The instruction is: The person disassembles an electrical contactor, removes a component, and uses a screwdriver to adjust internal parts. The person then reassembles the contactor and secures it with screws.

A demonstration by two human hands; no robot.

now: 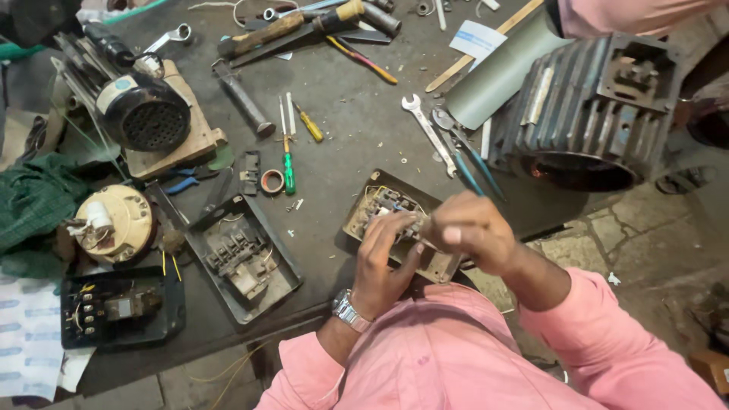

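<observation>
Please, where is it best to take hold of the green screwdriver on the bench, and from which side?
Take the green screwdriver by its green handle, the thick end pointing toward the person. It lies flat, shaft pointing away, so come from above and pinch the handle across its width. The tape roll lies close on its left; the right side looks freer.

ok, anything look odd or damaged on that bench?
The open switch box under both hands hangs over the bench edge. Loose screws lie beside the green screwdriver. No visible damage.
</observation>
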